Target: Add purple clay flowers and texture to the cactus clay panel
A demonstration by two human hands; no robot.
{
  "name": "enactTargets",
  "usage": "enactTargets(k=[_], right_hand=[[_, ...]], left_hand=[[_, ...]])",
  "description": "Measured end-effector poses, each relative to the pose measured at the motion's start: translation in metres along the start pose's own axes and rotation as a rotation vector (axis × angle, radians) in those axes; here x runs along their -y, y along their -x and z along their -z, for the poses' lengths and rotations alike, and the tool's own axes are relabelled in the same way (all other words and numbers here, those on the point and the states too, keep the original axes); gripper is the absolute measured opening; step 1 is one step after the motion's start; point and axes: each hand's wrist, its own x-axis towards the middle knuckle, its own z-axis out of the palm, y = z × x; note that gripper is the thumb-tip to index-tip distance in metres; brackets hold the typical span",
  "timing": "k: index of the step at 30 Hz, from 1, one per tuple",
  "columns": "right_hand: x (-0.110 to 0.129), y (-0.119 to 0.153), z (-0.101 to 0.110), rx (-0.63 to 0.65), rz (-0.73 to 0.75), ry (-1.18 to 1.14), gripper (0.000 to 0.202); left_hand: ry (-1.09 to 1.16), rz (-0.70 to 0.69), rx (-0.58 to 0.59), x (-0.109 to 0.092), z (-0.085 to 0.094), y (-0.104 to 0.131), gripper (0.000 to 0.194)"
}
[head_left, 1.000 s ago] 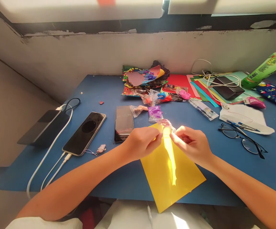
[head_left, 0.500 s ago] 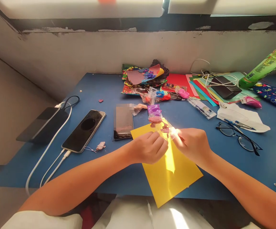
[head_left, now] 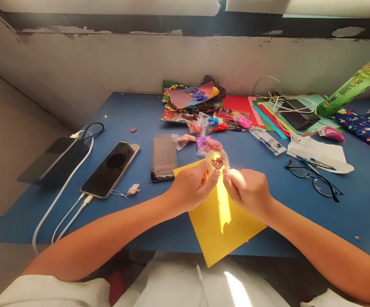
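Observation:
A small clear plastic bag [head_left: 217, 161] with pinkish-brown modelling clay inside is held up over the yellow paper sheet [head_left: 217, 238]. My left hand [head_left: 193, 184] pinches its near edge from the left. From the other side my right hand [head_left: 249, 187] grips the same edge, thumb and fingers closed. Bright sunlight falls across the bag and the right thumb, washing out detail there. Just behind the bag lies a packet of purple clay [head_left: 201, 145], partly covered by it. A packet of peach clay [head_left: 185, 140] rests beside that, touching the dark tablet-like device [head_left: 164, 160].
On the blue table [head_left: 123, 238], a phone [head_left: 111, 169] with white cables lies left, near a black box-like device [head_left: 55, 160]. Glasses [head_left: 314, 179], pens on white paper [head_left: 319, 155] and a green bottle [head_left: 354, 87] are right. Craft pieces [head_left: 193, 100] and coloured sheets sit behind.
Both hands have turned so the thumbs lie along the bag's near edge. The bag now stands more upright and spread, covering more of the purple packet. The view has shifted slightly.

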Motion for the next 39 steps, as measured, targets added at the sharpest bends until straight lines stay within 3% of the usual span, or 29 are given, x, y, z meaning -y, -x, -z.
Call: enactTargets(k=[2, 5, 7, 10, 15, 21, 24, 26, 30, 36, 39], right_hand=[[0.001, 0.002, -0.001, 0.052, 0.01, -0.067, 0.04], [-0.001, 0.002, 0.001, 0.194, 0.095, -0.222, 0.034], [-0.003, 0.0, 0.005, 0.221, 0.119, -0.327, 0.026], [-0.007, -0.005, 0.011, 0.115, 0.035, -0.437, 0.018], [-0.01, -0.007, 0.01, -0.051, -0.034, -0.458, 0.025], [-0.005, -0.003, 0.01, -0.162, -0.133, -0.383, 0.005], [0.0, -0.006, 0.012, -0.178, -0.198, -0.608, 0.017], [0.002, -0.008, 0.012, -0.146, -0.135, -0.667, 0.025], [0.001, -0.009, 0.01, -0.056, 0.029, -0.558, 0.024], [-0.001, -0.01, 0.013, -0.307, -0.16, -0.589, 0.036], [0.002, -0.01, 0.012, -0.186, -0.076, -0.571, 0.028]], left_hand=[[0.13, 0.085, 0.062, -0.003, 0.001, 0.0, 0.032], [0.143, 0.083, -0.006, -0.001, 0.003, -0.002, 0.027], [0.053, 0.038, -0.069, 0.003, 0.005, -0.004, 0.025], [-0.148, -0.103, -0.151, 0.011, 0.006, -0.005, 0.023], [-0.488, -0.403, -0.288, 0.018, 0.004, -0.006, 0.026], [-0.721, -0.558, -0.403, 0.015, 0.008, -0.006, 0.027], [-0.753, -0.565, -0.41, 0.012, 0.009, -0.005, 0.028], [-0.734, -0.555, -0.411, 0.011, 0.009, -0.004, 0.029], [-0.643, -0.521, -0.403, 0.011, 0.008, -0.003, 0.032], [-0.548, -0.424, -0.297, 0.016, 0.009, -0.002, 0.029], [-0.424, -0.349, -0.236, 0.018, 0.007, -0.002, 0.027]])
